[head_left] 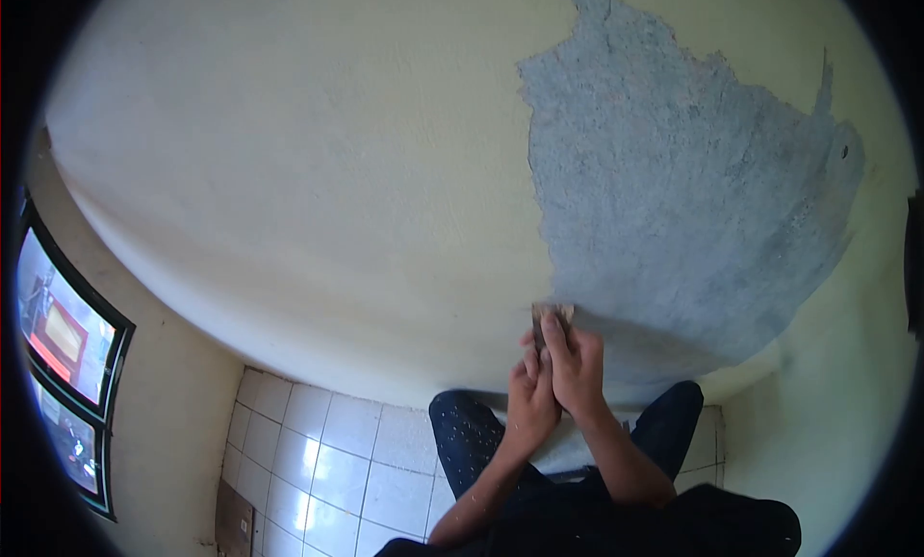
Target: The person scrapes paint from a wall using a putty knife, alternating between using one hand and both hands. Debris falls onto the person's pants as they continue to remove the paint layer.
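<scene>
Gripping a scraper against the wall with both hands.

Wrapping the right hand point(576, 369) around the scraper point(551, 318), fingers closed on its handle, with the left hand point(532, 403) just below and folded against it, also closed. Pointing the blade straight up from the knuckles, long axis running up the wall point(289, 172), edge touching the lower border of the bare grey patch point(674, 201) where paint ends. Reaching both forearms up and forward from the knees, crouching over the white tiled floor point(327, 461).

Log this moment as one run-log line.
left hand and right hand: both grip scraper | blade at edge of bare grey patch on painted wall | person crouched over tiled floor
</scene>
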Tool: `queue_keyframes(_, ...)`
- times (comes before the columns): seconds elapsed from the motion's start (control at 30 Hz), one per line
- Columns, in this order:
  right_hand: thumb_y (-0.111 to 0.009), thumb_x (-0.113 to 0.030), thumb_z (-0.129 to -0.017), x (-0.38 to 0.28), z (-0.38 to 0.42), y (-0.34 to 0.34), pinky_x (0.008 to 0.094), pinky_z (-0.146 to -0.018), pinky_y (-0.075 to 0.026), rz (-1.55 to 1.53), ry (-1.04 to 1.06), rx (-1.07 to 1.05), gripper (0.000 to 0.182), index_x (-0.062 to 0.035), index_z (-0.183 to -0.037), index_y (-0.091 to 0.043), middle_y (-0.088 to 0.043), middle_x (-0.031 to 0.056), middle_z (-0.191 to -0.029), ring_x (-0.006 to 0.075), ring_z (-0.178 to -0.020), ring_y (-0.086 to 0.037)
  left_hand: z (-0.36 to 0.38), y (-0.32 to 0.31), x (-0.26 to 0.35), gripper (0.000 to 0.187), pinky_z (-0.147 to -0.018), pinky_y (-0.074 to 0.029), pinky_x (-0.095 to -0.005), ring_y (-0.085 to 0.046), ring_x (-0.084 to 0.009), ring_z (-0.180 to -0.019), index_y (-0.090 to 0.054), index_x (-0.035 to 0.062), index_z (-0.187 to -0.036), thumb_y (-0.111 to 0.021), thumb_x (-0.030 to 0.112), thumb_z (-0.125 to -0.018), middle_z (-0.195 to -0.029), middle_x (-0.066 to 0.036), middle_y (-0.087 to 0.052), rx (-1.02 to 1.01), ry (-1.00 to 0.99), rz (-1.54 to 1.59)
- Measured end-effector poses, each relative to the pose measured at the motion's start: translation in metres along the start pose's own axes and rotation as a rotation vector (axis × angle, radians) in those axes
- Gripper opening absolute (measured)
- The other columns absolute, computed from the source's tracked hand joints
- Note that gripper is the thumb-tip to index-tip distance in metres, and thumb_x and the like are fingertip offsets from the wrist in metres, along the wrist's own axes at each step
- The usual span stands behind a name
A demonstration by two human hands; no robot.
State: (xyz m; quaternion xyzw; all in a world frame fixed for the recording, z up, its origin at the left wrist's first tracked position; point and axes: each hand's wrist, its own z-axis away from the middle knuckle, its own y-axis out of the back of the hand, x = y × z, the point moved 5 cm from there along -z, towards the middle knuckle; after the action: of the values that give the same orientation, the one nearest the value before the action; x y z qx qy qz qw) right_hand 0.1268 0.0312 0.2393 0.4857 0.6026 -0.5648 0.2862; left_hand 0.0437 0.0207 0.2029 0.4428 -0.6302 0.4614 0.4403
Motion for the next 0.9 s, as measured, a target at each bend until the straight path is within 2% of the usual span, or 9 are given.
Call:
queue_keyframes(0.1,-0.052,-0.021,-0.111,0.007,0.000,0.006,0.0347,-0.059,-0.062,-0.002,-0.002,0.007,0.039,0.0087,-0.090,-0.066,-0.063,0.0093,-0.072,0.0116,-0.056,-0.059,-0.001,-0.004,-0.018,0.032,-0.069,-0.050,-0.0229,-0.060,-0.0049,-0.083,-0.063,-0.0024,-0.097,-0.046,0.020,-0.113,-0.086,-0.003,-0.068,0.028,-0.007,0.108)
queue_keyframes(0.23,-0.052,-0.023,-0.111,-0.008,-0.004,-0.002,0.0362,-0.059,-0.062,-0.055,0.001,-0.058,0.041,0.0094,-0.090,-0.065,-0.062,0.0088,-0.072,0.0120,-0.056,-0.058,-0.002,0.001,-0.007,0.031,-0.068,-0.049,-0.0225,-0.060,-0.0050,-0.080,-0.060,-0.0020,-0.097,-0.045,0.020,-0.113,-0.084,-0.003,-0.067,-0.068,0.071,0.051)
queue_keyframes(0.33,-0.051,-0.024,-0.111,0.000,0.004,0.008,0.0360,-0.060,-0.063,-0.049,-0.035,0.039,0.042,0.0092,-0.090,-0.065,-0.061,0.0077,-0.070,0.0112,-0.056,-0.057,0.003,-0.009,0.002,0.030,-0.065,-0.049,-0.0227,-0.060,-0.0049,-0.077,-0.061,-0.0014,-0.099,-0.046,0.021,-0.113,-0.082,-0.002,-0.067,-0.032,0.002,0.010)
queue_keyframes(0.43,-0.052,-0.024,-0.111,-0.003,0.000,0.011,0.0353,-0.061,-0.063,0.011,0.011,0.008,0.041,0.0094,-0.091,-0.065,-0.061,0.0071,-0.068,0.0106,-0.056,-0.057,-0.005,-0.011,-0.014,0.031,-0.063,-0.049,-0.0227,-0.061,-0.0049,-0.076,-0.061,-0.0012,-0.098,-0.046,0.022,-0.113,-0.082,-0.002,-0.067,0.006,-0.089,0.014)
queue_keyframes(0.57,-0.052,-0.026,-0.111,-0.036,-0.009,-0.005,0.0340,-0.061,-0.061,0.004,0.042,-0.038,0.040,0.0063,-0.090,-0.063,-0.060,0.0078,-0.074,0.0108,-0.055,-0.055,-0.007,-0.011,0.017,0.033,-0.066,-0.051,-0.0250,-0.062,-0.0070,-0.078,-0.063,-0.0024,-0.103,-0.043,0.021,-0.114,-0.084,-0.005,-0.069,-0.109,0.168,0.091)
queue_keyframes(0.67,-0.053,-0.026,-0.111,-0.011,0.001,0.011,0.0358,-0.062,-0.062,-0.008,-0.062,-0.018,0.039,0.0066,-0.091,-0.063,-0.061,0.0083,-0.076,0.0113,-0.056,-0.056,0.001,-0.019,0.011,0.033,-0.059,-0.048,-0.0234,-0.061,-0.0054,-0.072,-0.062,-0.0013,-0.101,-0.043,0.023,-0.114,-0.080,-0.002,-0.066,-0.048,-0.040,-0.030)
queue_keyframes(0.77,-0.053,-0.025,-0.111,-0.008,0.000,0.011,0.0358,-0.062,-0.064,-0.038,-0.035,0.013,0.041,0.0085,-0.091,-0.064,-0.058,0.0069,-0.066,0.0105,-0.054,-0.056,-0.001,-0.017,-0.012,0.035,-0.056,-0.046,-0.0232,-0.059,-0.0051,-0.069,-0.061,-0.0008,-0.096,-0.042,0.023,-0.114,-0.078,-0.002,-0.065,0.014,-0.074,0.038)
queue_keyframes(0.87,-0.052,-0.024,-0.111,-0.024,-0.003,0.004,0.0367,-0.062,-0.064,-0.076,-0.049,-0.031,0.040,0.0091,-0.092,-0.064,-0.060,0.0087,-0.069,0.0114,-0.053,-0.056,0.002,-0.020,0.023,0.035,-0.062,-0.049,-0.0253,-0.061,-0.0073,-0.074,-0.063,-0.0017,-0.096,-0.043,0.021,-0.113,-0.082,-0.003,-0.067,-0.055,0.042,0.004)
queue_keyframes(0.9,-0.053,-0.022,-0.111,-0.018,-0.003,0.007,0.0375,-0.062,-0.065,-0.083,-0.054,-0.030,0.039,0.0096,-0.092,-0.064,-0.064,0.0112,-0.075,0.0118,-0.054,-0.056,0.004,-0.019,0.010,0.035,-0.063,-0.050,-0.0249,-0.061,-0.0071,-0.075,-0.063,-0.0021,-0.095,-0.043,0.021,-0.113,-0.082,-0.003,-0.067,-0.024,0.147,0.150)
